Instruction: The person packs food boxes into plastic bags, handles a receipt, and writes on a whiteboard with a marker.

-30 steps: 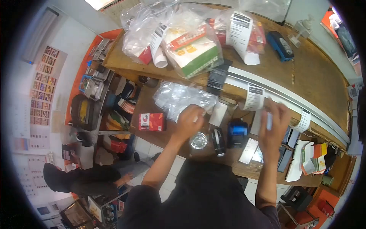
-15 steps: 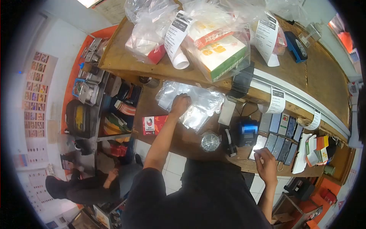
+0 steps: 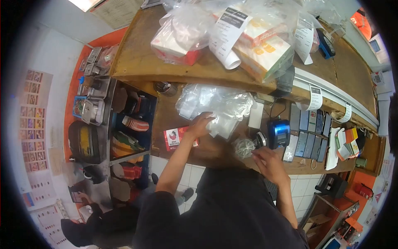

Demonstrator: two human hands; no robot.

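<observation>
Plastic bags (image 3: 219, 101) lie under the left hand (image 3: 200, 125), its grip seemingly pinching one.

Top centre: bagged boxes (image 3: 248, 37) on the upper counter (image 3: 137, 54). Below it, on the lower desk (image 3: 163, 114): pile of plastic bags (image 3: 219, 101) mid-frame, left hand (image 3: 201, 124) on its lower edge, small box (image 3: 175, 138) just left of that hand. Right of the pile: printer (image 3: 278, 133), then a row of phones (image 3: 310, 133). Right hand (image 3: 269, 164) sits below the printer, beside a round roll (image 3: 244, 146). Shelving (image 3: 130, 120) at frame left.
</observation>
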